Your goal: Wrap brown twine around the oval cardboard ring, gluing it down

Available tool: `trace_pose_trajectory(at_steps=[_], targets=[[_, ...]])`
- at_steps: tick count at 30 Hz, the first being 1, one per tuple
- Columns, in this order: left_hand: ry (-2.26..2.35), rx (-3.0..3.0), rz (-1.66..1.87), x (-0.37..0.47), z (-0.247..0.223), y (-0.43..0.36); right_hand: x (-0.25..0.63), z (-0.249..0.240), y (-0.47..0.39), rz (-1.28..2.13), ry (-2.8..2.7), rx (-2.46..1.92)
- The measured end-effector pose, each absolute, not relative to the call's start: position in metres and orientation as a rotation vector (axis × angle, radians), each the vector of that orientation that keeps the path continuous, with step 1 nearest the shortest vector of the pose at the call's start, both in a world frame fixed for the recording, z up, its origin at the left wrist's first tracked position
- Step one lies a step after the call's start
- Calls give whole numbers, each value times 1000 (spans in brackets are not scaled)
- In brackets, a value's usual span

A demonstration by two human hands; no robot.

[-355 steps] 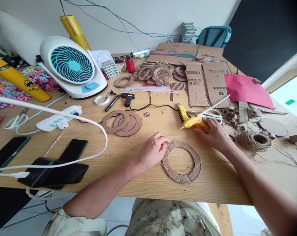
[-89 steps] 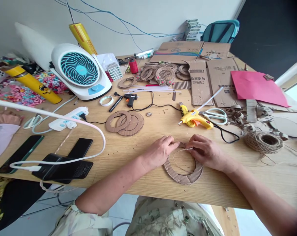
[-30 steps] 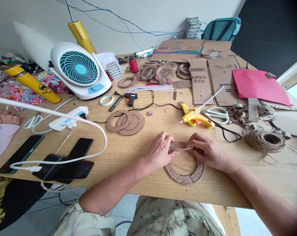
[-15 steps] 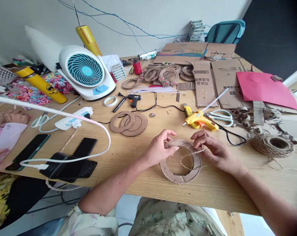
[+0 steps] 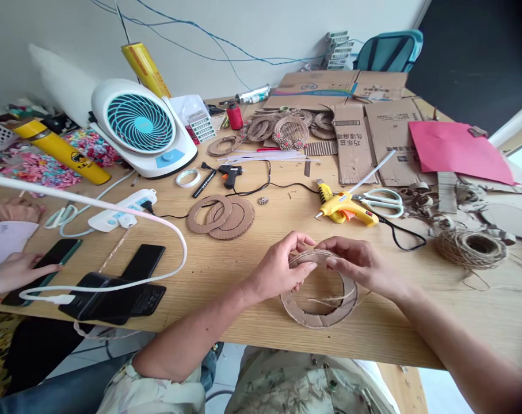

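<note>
Wooden tabletop [image 5: 217, 259], pale wall [image 5: 286, 23] beyond, cardboard ring [image 5: 319, 320] in the grip of both hands [image 5: 280, 269] [image 5: 364, 267].

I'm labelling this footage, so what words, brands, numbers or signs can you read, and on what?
"巧乐兹", as best I can read it: narrow cardboard panel.
"乌漆麻", last character unclear: same panel.
Too small or blurred to read: the print on the wider cardboard panel, yellow bottle, yellow roll, fan and yellow glue gun.
</note>
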State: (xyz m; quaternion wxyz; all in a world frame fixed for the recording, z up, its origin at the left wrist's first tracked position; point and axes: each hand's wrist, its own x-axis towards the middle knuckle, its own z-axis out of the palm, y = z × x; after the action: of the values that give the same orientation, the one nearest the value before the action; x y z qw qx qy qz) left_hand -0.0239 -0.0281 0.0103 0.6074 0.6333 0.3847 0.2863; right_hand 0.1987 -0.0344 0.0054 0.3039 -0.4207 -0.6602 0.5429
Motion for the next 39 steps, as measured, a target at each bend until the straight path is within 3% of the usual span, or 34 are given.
trace_pose_trajectory(at_steps=[39], targets=[[941, 1446, 758, -19, 3, -28, 188, -5, -45, 1455, -1775, -1200]])
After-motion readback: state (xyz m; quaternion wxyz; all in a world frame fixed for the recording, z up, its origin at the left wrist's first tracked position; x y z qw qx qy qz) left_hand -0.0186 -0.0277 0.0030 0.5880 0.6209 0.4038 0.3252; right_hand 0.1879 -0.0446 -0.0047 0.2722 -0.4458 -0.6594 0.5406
